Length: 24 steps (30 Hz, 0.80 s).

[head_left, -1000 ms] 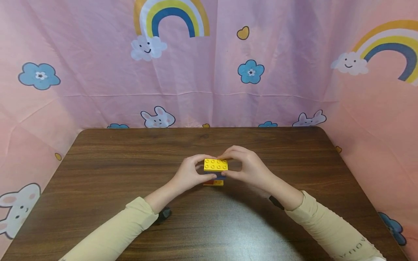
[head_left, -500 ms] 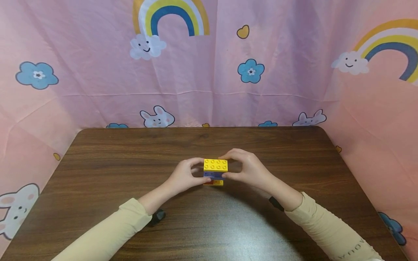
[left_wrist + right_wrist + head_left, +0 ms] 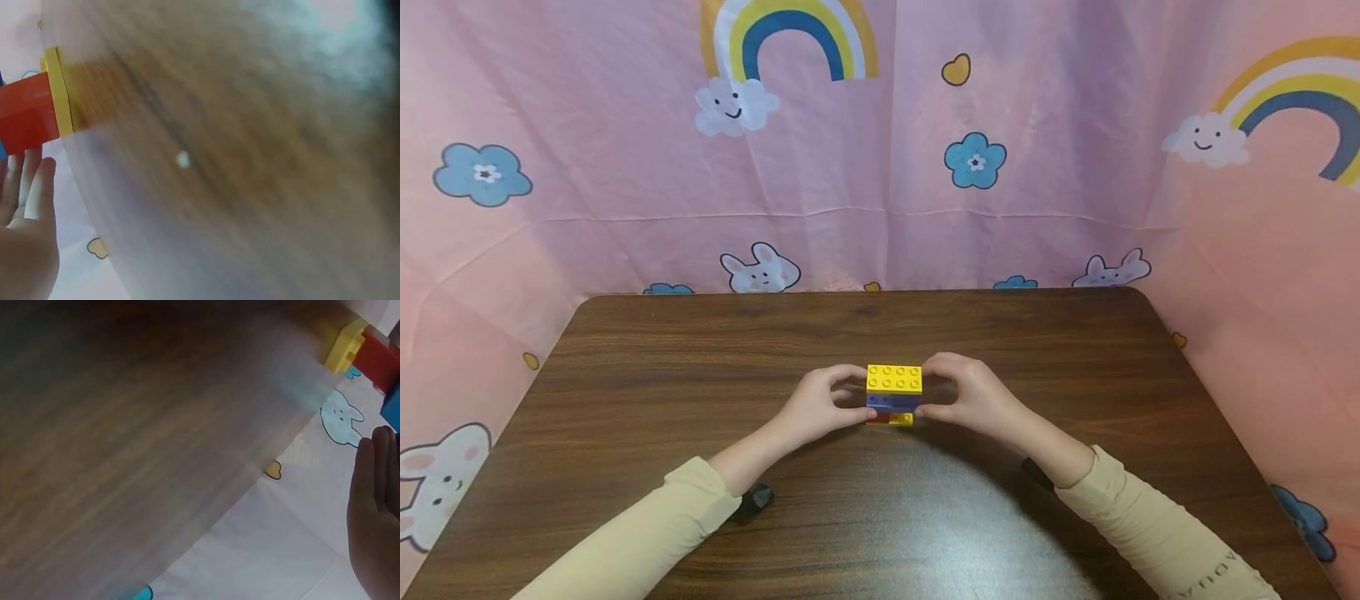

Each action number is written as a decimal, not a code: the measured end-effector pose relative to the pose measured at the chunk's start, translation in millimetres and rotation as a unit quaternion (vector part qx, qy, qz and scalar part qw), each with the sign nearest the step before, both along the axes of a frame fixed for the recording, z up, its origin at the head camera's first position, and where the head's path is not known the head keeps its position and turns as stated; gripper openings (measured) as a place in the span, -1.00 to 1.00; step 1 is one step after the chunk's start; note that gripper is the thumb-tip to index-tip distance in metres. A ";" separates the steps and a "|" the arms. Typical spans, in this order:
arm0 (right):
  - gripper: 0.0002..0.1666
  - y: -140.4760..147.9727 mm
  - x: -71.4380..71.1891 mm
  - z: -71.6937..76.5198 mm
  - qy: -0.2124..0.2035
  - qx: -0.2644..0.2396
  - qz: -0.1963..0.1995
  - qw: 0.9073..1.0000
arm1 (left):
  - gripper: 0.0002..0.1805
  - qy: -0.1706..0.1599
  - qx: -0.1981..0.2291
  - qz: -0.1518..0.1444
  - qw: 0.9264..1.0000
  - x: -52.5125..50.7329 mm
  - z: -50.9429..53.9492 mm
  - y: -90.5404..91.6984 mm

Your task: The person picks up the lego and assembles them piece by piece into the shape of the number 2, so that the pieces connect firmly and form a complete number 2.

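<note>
A stack of toy building bricks stands upright in the middle of the table. In the head view its top is a yellow studded brick, with a blue brick beneath. Lower down come a red brick and a thin yellow base piece. My left hand is at the stack's left side, thumb towards the front, fingers behind; its fingertips are close to the red brick, contact unclear. On the right side my right hand has its thumb and fingers spread beside the stack, fairly straight in the right wrist view.
The brown wooden table has rounded far corners. A pink patterned curtain hangs behind it and along both sides. Small dark objects show beneath the cuffs, one dark object at the left and another dark object at the right.
Both hands have drawn outward from the stack's front and top edges, the left one leftward and the right one slightly rightward. More of the blue brick shows. The stack stays in place.
</note>
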State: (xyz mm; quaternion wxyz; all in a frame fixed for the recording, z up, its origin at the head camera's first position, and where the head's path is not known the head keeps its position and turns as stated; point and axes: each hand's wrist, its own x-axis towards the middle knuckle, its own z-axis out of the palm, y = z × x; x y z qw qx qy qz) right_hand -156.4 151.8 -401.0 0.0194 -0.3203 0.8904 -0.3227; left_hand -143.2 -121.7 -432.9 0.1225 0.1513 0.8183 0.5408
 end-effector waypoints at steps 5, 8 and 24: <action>-0.45 0.4 -1.1 -6.6 0.001 0.008 0.007 1.000 | -0.47 0.000 0.001 0.005 1.000 0.2 -2.3 -2.9; -0.47 0.5 -1.6 -8.9 -0.001 0.012 0.010 1.000 | -0.48 -0.002 -0.002 0.008 1.000 0.4 -3.0 -3.4; -0.54 -2.4 -2.8 -11.0 -0.023 0.004 0.011 1.000 | -0.55 0.002 -0.006 0.027 1.000 2.1 1.4 -4.7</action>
